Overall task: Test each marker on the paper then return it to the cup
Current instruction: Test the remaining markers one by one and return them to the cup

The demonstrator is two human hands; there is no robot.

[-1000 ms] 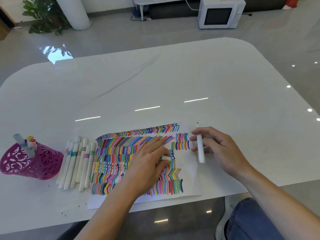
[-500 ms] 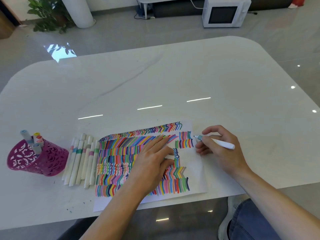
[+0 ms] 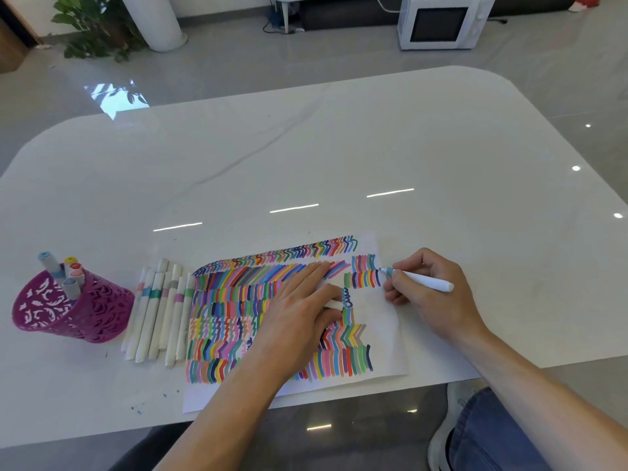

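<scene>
The only camera sits on my head and looks forward and down, close above my left hand and right hand on the table.

The white surface is looking glossy and smooth, bouncing light streaks. The paper is looking matt. The cut-out magenta cup, marker and white cap are looking like smooth plastic. The floor is shining too.
</scene>
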